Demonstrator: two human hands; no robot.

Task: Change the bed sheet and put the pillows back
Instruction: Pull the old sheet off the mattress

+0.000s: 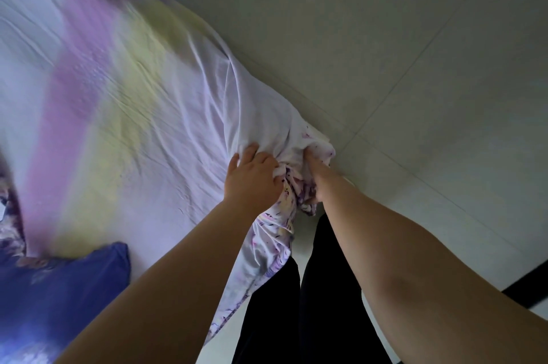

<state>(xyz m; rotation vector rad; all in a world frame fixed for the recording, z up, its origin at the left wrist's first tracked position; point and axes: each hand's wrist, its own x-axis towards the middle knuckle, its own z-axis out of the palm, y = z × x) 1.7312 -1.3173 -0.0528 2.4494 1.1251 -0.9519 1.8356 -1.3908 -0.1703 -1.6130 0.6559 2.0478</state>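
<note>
Hands meet at the near corner of a bed, where a pale bed sheet (pixel 124 102) banded in pink and yellow lies spread across the mattress, its surface creased toward the corner. The left hand (pixel 252 176) rests on top of the corner with its fingers slightly spread and curled into a bunch of the cloth, gripping the gathered fabric. The right hand (pixel 315 176) reaches in just beside it, its fingers buried in the folds, so whether they are spread or pinched together cannot be told; the cloth wraps round them. Below the two hands a tail of the sheet hangs off the mattress edge, showing a purple and yellow speckled print, and falls against the person's black trousers (pixel 311 289). A blue pillow (pixel 59 283) lies on the bed at lower left, near the left forearm. Pale floor tiles (pixel 415 52) fill the right side, and a dark strip shows at the lower right edge.
</note>
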